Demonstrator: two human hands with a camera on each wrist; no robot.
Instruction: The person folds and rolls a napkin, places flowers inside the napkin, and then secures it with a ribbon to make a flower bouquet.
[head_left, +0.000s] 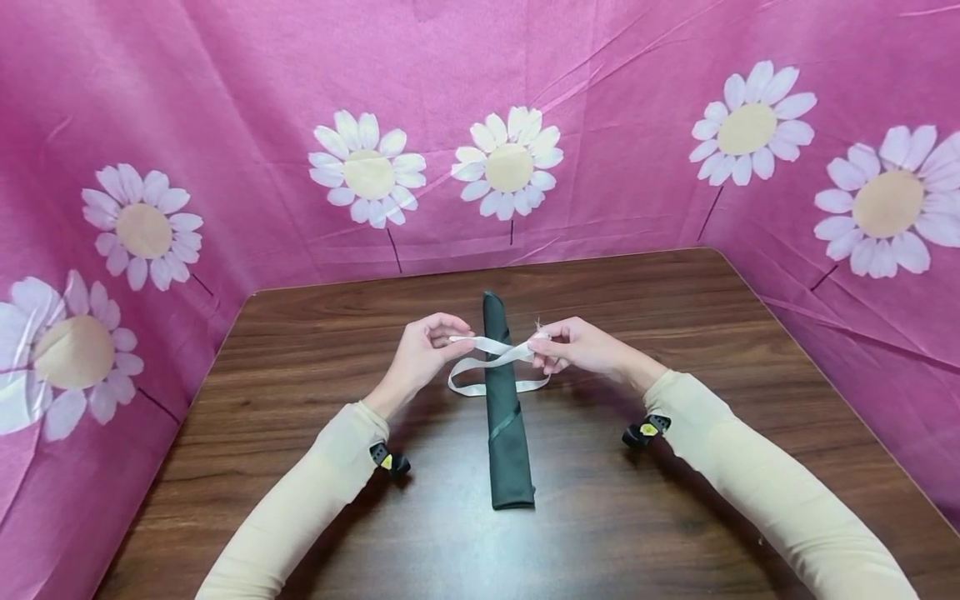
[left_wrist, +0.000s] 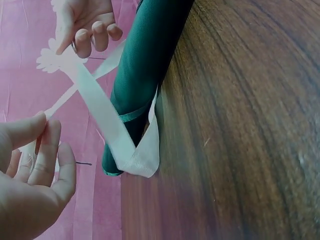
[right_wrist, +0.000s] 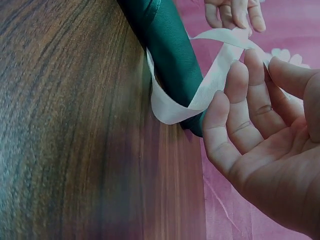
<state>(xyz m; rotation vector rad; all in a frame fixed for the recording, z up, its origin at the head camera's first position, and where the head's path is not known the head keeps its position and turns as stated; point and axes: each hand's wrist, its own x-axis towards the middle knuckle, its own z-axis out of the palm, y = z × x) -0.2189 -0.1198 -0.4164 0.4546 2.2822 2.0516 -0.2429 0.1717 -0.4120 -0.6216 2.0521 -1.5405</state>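
A dark green rolled cloth bundle [head_left: 506, 450], long and narrow, lies lengthwise on the wooden table. A white ribbon [head_left: 470, 389] passes beneath it, and its two ends cross above the roll. My left hand [head_left: 429, 350] pinches one end between thumb and fingertips, left of the roll. On the other side, my right hand [head_left: 573, 346] pinches the opposite end, which looks frayed. In the left wrist view the ribbon [left_wrist: 102, 112] stands in a loose loop around the roll [left_wrist: 145, 55]. The right wrist view shows slack in the ribbon [right_wrist: 170, 110] beside the roll.
The brown wooden table [head_left: 300, 400] reaches back to a pink curtain [head_left: 247, 125] printed with white daisies, which also hangs at both sides. A dark band with a small camera [head_left: 390, 460] sits at the left wrist, another camera [head_left: 647, 431] at the right.
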